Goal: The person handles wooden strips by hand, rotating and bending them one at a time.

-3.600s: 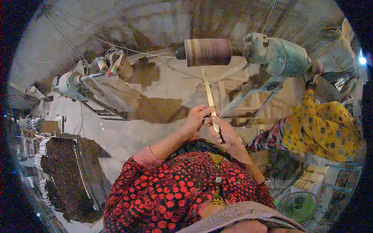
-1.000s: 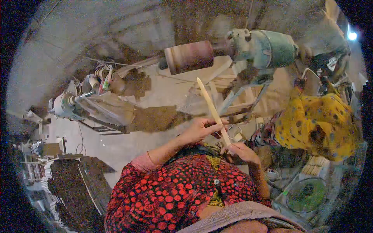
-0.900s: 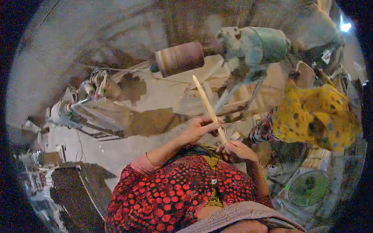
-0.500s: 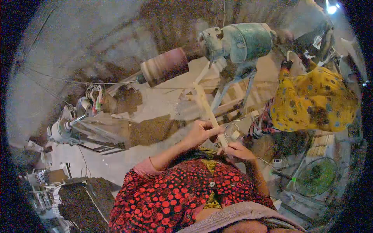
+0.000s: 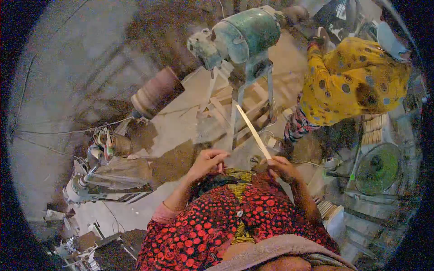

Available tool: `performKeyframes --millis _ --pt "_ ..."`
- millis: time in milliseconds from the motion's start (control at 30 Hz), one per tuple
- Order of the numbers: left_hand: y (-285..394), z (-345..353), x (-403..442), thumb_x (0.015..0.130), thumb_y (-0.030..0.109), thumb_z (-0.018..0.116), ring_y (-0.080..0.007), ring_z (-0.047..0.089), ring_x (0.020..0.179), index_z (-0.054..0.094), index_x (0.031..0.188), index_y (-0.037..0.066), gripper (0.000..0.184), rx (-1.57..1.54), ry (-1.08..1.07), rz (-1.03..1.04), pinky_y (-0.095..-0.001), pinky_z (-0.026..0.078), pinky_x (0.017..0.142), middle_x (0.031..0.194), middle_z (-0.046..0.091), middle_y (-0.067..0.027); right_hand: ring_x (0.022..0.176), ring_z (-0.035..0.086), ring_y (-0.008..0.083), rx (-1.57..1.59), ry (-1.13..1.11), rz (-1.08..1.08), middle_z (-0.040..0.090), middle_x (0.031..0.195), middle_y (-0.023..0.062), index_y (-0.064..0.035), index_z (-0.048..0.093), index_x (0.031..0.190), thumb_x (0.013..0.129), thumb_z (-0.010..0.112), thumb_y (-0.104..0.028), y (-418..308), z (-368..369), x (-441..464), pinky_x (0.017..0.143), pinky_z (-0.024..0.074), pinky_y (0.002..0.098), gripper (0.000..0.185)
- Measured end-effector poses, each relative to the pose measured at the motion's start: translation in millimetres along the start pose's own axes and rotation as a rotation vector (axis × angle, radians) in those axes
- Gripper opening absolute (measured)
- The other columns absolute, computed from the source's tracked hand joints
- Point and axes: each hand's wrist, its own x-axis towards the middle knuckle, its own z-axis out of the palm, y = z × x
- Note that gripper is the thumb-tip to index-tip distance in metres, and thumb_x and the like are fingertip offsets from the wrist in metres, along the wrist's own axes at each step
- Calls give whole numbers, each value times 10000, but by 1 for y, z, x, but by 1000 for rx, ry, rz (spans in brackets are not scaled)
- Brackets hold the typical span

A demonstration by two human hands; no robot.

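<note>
A thin, pale wooden strip (image 5: pixel 254 131) slants up and away from my body in front of my waist. My right hand (image 5: pixel 283 169) is closed round its near end, fingers wrapped over the wood. The strip's far end points toward the legs of a motor stand. To the left, apart from the strip, my left hand (image 5: pixel 209 164) hangs in the air with half-bent, parted fingers and nothing visible in it.
A green motor (image 5: pixel 246 34) stands on a metal frame ahead, with a reddish-brown cylinder (image 5: pixel 158 92) to its left. A person in yellow spotted clothing (image 5: pixel 348 83) bends at the right. Nearer are a round green fan (image 5: pixel 377 168) and stacked wooden strips (image 5: pixel 329 211).
My left hand has let go of the wooden strip and moved left. The strip stays in my right hand, now showing a narrower side. My view has turned, shifting the motor left in the picture.
</note>
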Motion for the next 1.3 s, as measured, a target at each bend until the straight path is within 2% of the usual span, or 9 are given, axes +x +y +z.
performKeyframes --millis 100,200,400,600,700,800,900,1033,1300 --pt "-11 1 6 864 293 590 -29 503 502 657 870 21 281 72 -30 67 -176 375 456 643 609 -7 467 417 48 -10 14 -37 487 574 -31 -13 577 1034 885 534 -313 11 -6 5 427 290 185 338" --pt "-1 4 7 868 309 582 -41 498 501 651 932 20 304 206 -21 -109 -192 391 462 650 617 -22 476 436 48 19 -9 15 501 585 -29 -13 581 1014 877 547 -311 4 -7 7 436 307 176 329" --pt "-7 11 20 890 385 518 -106 537 573 643 917 -4 410 214 17 94 -264 454 555 757 633 -27 497 490 57 -55 -157 -34 543 637 -3 -18 588 957 901 509 -258 -6 12 29 450 351 177 259" --pt "-15 9 12 903 391 491 -118 569 798 622 967 12 406 23 -14 189 -269 454 751 888 639 -39 481 484 80 -224 -231 75 541 628 12 -21 566 955 925 465 -243 -45 61 56 430 336 198 245" --pt "17 -9 -16 892 384 517 -145 526 1007 582 1090 16 422 405 -155 -229 -296 394 907 1002 606 -66 468 459 85 -193 -264 54 555 636 10 -28 559 985 917 487 -262 -42 74 74 435 343 193 254" --pt "37 -20 -53 885 376 521 -231 503 1095 581 1082 20 411 314 -112 443 -367 385 941 1101 550 -112 623 500 91 -214 -129 10 586 772 37 -45 597 1035 920 476 -254 -21 78 83 515 389 218 268" --pt "86 -2 -103 815 550 526 -247 377 1167 564 1099 24 600 -392 -356 843 -373 290 966 1208 453 -137 614 497 89 -212 -135 60 583 762 34 -47 598 1030 919 479 -259 -17 95 94 509 385 218 267" --pt "127 -3 -137 715 725 485 -322 277 1219 557 1107 6 822 -264 -541 1438 -452 215 997 1163 485 -161 602 492 86 -231 -150 117 579 748 30 -50 600 1024 917 484 -265 -15 116 104 500 380 217 267" --pt "128 -9 -162 609 795 503 -326 263 1194 605 1022 31 874 -109 -458 1636 -459 209 980 1074 568 -68 578 483 80 -260 -152 169 571 721 21 -55 604 1010 913 493 -277 -16 129 113 484 370 215 266"
